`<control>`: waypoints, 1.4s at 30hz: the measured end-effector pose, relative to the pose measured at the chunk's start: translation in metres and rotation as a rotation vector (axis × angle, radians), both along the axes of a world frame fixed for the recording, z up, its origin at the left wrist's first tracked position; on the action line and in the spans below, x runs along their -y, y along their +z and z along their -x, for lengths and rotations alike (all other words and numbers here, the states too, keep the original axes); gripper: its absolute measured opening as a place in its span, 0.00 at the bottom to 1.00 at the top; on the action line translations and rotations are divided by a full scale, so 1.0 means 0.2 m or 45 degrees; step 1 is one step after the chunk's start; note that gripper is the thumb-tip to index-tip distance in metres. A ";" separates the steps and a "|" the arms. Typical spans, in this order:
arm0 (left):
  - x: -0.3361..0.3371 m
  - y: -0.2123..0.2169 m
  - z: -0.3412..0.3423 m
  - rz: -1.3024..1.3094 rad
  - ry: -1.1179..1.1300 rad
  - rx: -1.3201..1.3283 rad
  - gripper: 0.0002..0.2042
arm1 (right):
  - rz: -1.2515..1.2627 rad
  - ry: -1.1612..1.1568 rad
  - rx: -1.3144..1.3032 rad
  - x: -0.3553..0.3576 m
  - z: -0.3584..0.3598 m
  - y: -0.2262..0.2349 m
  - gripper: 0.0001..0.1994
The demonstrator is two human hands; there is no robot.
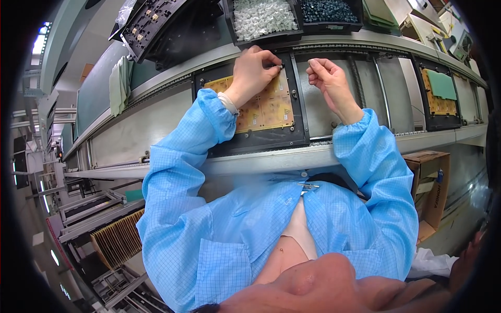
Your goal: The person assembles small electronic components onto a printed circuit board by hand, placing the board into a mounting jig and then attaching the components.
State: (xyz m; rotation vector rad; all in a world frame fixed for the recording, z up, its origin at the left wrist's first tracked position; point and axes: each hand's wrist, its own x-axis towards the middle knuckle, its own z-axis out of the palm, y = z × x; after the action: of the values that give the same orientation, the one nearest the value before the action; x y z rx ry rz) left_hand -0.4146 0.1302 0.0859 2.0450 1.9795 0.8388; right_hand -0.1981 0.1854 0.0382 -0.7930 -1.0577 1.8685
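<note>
Left hand [253,70] rests knuckles-up on the far edge of the yellow circuit board [263,107], fingers curled and pinched at the board's 1 o'clock corner on what looks like a small pale part [280,65] (too small to tell what kind). The board lies in a black carrier frame [298,112] on the grey conveyor line [156,125], directly ahead of the person at 12 o'clock. Right hand [329,81] hovers just beside the frame at 1 o'clock, loosely closed with thumb against fingertips; whether it holds anything I cannot tell. Beyond the board, at 12 o'clock, sits a bin of white parts [263,18], and a bin of dark blue parts [329,10] stands next to it toward 1 o'clock. A 2nd carrier with a green and yellow board [441,94] waits along the line at 2 o'clock. My judgement for seating a part here well: keep the heel of the left hand planted on the board so the fingertips move steadily, bring the part down straight rather than tilted, and press only until it sits flush. The blue sleeve [209,117] drapes across the board's near left side, so lifting that forearm slightly would likely avoid brushing anything already placed there.
</note>
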 end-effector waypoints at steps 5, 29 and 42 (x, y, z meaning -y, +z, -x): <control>0.02 -0.04 0.03 0.034 0.026 0.092 0.12 | -0.035 0.035 0.004 0.01 0.02 0.02 0.09; 0.00 0.03 0.00 0.312 0.044 0.413 0.10 | -0.134 0.073 0.130 0.03 0.01 0.07 0.11; -0.02 0.05 0.00 0.355 0.018 0.299 0.07 | -0.186 0.052 0.196 0.02 0.02 0.05 0.11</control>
State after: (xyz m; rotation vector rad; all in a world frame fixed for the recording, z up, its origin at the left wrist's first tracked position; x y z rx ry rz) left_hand -0.4147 0.1342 0.0952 1.6974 1.8652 0.7205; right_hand -0.2021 0.1816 0.0480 -0.8454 -1.3002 1.7627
